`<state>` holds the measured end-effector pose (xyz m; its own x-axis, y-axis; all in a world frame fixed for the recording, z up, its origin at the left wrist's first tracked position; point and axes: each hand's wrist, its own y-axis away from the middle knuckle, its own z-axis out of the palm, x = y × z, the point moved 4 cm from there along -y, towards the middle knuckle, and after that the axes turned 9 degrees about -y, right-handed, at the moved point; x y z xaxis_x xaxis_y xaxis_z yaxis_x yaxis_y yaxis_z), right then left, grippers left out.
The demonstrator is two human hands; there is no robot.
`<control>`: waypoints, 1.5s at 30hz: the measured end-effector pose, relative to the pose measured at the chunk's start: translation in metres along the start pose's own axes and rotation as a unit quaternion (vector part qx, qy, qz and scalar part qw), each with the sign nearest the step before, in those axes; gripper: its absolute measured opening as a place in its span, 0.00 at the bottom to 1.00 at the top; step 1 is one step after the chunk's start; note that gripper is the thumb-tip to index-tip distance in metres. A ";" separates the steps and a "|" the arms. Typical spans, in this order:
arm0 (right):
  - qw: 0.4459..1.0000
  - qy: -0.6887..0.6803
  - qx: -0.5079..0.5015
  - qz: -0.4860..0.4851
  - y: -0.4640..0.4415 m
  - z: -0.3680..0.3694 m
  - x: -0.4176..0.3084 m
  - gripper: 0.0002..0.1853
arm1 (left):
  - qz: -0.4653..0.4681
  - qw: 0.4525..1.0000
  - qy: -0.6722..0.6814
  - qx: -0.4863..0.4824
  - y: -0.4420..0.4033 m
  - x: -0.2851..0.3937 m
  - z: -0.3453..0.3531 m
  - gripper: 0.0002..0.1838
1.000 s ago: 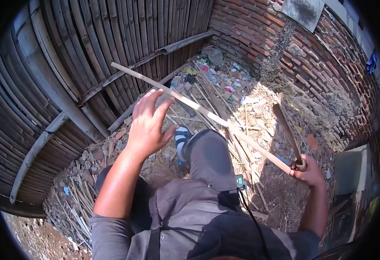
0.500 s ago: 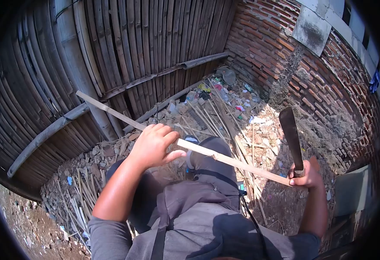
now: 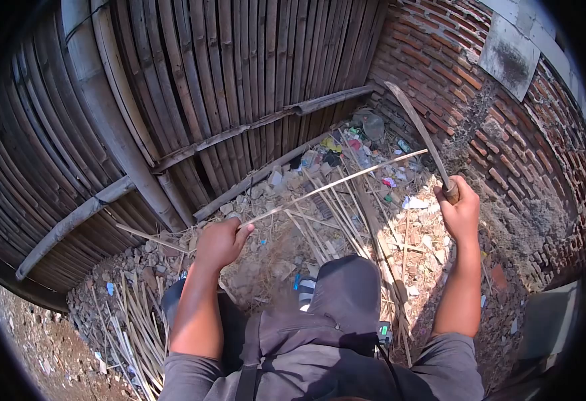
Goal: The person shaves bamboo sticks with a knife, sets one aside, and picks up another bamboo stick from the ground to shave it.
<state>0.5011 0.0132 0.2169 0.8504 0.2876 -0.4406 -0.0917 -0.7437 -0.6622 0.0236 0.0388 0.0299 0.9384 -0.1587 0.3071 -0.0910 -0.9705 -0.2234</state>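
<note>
My left hand (image 3: 221, 242) is closed around a thin, pale bamboo strip (image 3: 346, 179), which sticks out on both sides of the fist. The longer part slants up and to the right; the shorter end (image 3: 149, 237) points left toward the bamboo wall. In my right hand (image 3: 461, 206) is the wooden handle of a machete (image 3: 418, 123), its dark blade raised and tilted up to the left. The strip's far tip lies close to the blade; I cannot tell if they touch. Both hands are held out over the rubble, beyond my knees.
A bamboo slat wall (image 3: 253, 67) rises ahead and left, meeting a brick wall (image 3: 433, 60) on the right. Rubble (image 3: 273, 247) and litter cover the ground. Cut strips (image 3: 136, 314) lie at my left, and longer bamboo pieces (image 3: 373, 234) lie ahead of my right knee.
The machete has moved up and forward, its blade now leaning left. My right hand no longer touches the strip's end. The strip's right part now slants upward, and my left hand is slightly lower.
</note>
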 end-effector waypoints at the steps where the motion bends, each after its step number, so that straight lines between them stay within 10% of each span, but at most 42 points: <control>1: 0.997 -0.070 -0.026 0.025 -0.004 0.035 -0.001 0.13 | -0.030 1.000 0.004 0.003 -0.005 -0.009 0.008 0.30; 12: 0.918 -0.155 -0.364 -0.032 0.062 0.331 -0.060 0.22 | -0.139 0.989 0.043 -0.038 -0.019 -0.054 0.047 0.25; 25: 0.898 -0.134 -0.411 -0.088 0.071 0.334 -0.072 0.24 | -0.099 0.989 0.080 -0.074 -0.003 -0.038 0.043 0.28; 31: 0.889 -0.199 -0.401 0.095 0.054 0.347 -0.007 0.33 | -0.096 0.992 0.030 -0.076 0.016 -0.038 0.033 0.29; 40: 0.874 -0.089 -0.468 -0.094 0.080 0.320 -0.085 0.29 | -0.095 0.991 0.061 -0.071 0.012 -0.029 0.040 0.30; 45: 0.884 -0.162 -0.437 0.019 0.050 0.352 -0.027 0.28 | -0.112 0.987 0.061 -0.099 0.013 -0.035 0.030 0.32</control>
<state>0.2908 0.1806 -0.0178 0.6489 0.3047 -0.6972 0.4390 -0.8983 0.0160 0.0000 0.0375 -0.0110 0.8964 0.0547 0.4398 0.0397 -0.9983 0.0434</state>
